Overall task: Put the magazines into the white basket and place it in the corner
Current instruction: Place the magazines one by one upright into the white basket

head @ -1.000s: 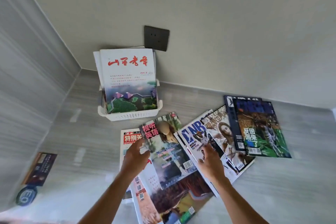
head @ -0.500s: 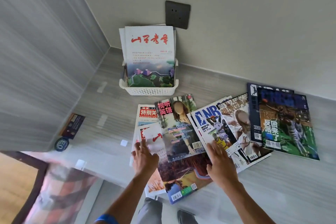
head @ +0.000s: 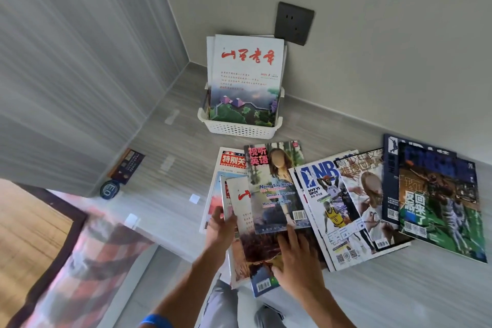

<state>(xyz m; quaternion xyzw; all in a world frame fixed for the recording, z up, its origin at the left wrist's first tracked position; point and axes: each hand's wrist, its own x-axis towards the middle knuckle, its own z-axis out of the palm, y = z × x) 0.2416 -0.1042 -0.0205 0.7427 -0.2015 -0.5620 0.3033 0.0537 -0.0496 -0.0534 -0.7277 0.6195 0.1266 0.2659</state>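
The white basket (head: 241, 129) stands near the wall corner on the grey counter and holds upright magazines, the front one white with red script (head: 246, 72). In front of it several magazines lie fanned out: a red-titled one (head: 230, 161), a cover with a woman (head: 274, 186), a basketball one (head: 327, 208) and a dark green one (head: 439, 202). My left hand (head: 221, 229) grips the left edge of a white and red magazine (head: 241, 210) in the pile. My right hand (head: 295, 263) lies flat on the lowest cover.
A dark wall socket (head: 294, 22) sits above the basket. A dark card (head: 127, 166) and a round badge (head: 109, 189) lie at the counter's left by the side wall. The counter edge runs near me; a striped rug (head: 80, 269) lies on the floor below.
My head has pulled back and turned, so the floor and rug show. Both hands slid toward me to the near end of the pile; my left hand closed on a magazine edge.
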